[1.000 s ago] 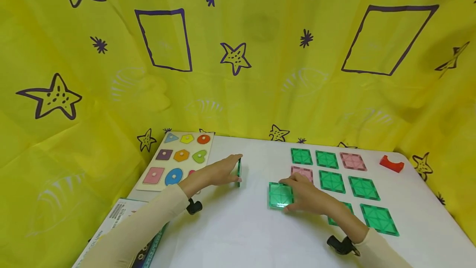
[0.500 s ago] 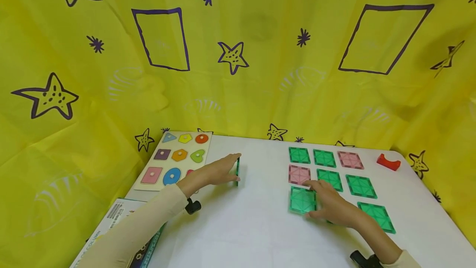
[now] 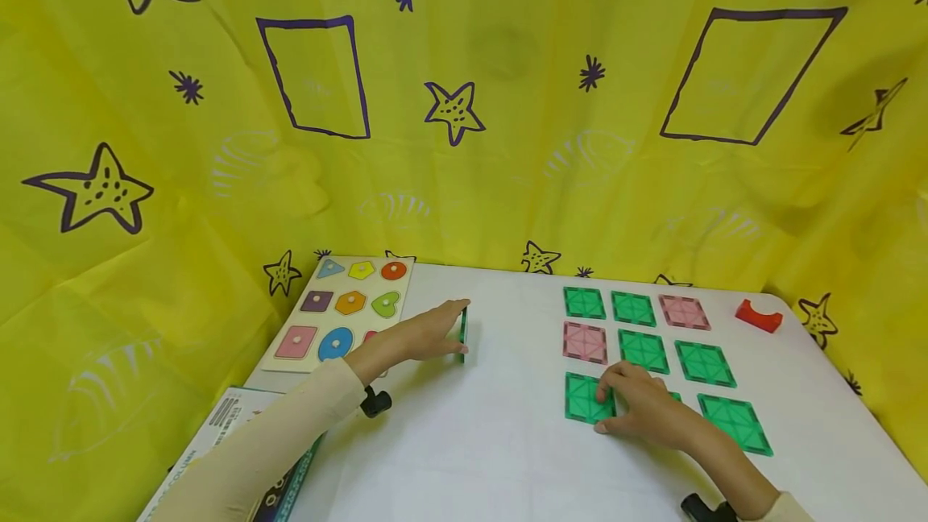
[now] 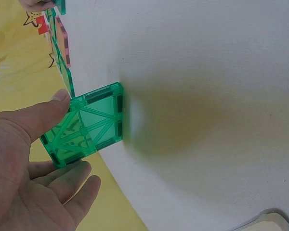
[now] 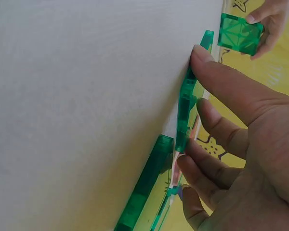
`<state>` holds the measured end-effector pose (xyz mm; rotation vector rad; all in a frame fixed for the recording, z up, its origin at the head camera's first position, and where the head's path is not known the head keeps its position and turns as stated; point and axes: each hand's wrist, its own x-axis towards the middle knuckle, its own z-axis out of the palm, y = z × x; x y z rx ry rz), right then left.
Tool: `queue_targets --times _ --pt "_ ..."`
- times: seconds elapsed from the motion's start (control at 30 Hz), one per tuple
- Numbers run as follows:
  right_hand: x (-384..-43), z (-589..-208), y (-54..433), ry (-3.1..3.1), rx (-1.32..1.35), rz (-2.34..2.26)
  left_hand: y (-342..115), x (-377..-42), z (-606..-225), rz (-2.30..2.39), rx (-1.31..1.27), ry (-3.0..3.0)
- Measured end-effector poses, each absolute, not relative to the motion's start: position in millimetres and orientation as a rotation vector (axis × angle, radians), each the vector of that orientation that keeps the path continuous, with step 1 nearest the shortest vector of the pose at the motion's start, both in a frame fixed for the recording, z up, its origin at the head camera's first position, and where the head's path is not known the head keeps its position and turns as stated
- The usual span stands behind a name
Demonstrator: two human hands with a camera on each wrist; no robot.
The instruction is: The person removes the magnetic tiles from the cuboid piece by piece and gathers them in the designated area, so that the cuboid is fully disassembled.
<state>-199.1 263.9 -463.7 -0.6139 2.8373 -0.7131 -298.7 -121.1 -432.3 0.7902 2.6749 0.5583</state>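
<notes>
In the head view my left hand point(image 3: 433, 333) pinches a green square magnetic tile point(image 3: 462, 337) on edge above the table's left-middle part. The left wrist view shows that clear tile point(image 4: 89, 125) between thumb and fingers. My right hand point(image 3: 648, 409) is at another green magnetic tile point(image 3: 583, 398), flat at the near-left corner of the tile rows, thumb and fingers at its right edge. Behind it lie a pink tile point(image 3: 584, 342) and a green tile point(image 3: 584, 302). My right hand partly hides one green tile point(image 3: 676, 397) beside it.
More green tiles point(image 3: 705, 363) and a pink tile point(image 3: 684, 312) lie in rows on the right. Behind them is a red curved block point(image 3: 758, 316). A wooden shape puzzle board point(image 3: 297, 361) and a box point(image 3: 225, 417) are at the left. A yellow curtain point(image 3: 500, 184) closes off the back.
My right hand has carried its green tile rightward from the middle of the table to the near-left spot of the rows, then slightly nearer. My left hand stays put with its tile.
</notes>
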Motion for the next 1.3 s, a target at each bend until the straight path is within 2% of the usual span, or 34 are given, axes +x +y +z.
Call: queue_targets --times 0.3,0.5,0.8,1.07,1.3 --pt "-211.9 -454.8 262.9 2.797 -0.575 -0.619 -121.7 -298.4 -431.3 0.553 0.766 2.676" --pt "-227.6 -445.2 248.9 2.747 -0.557 -0.763 -122.8 -298.1 -430.9 0.543 0.768 2.68" --pt "-263.0 -443.5 203.2 2.606 -0.635 -1.005 -122.8 -296.6 -428.4 0.545 0.764 2.673" --pt "-291.7 -448.4 143.8 2.368 -0.458 -1.088 -120.7 -297.1 -428.4 0.55 0.749 2.674" --pt "-304.8 -453.0 96.8 2.347 -0.515 -1.118 -120.7 -298.2 -429.7 0.555 0.806 2.677"
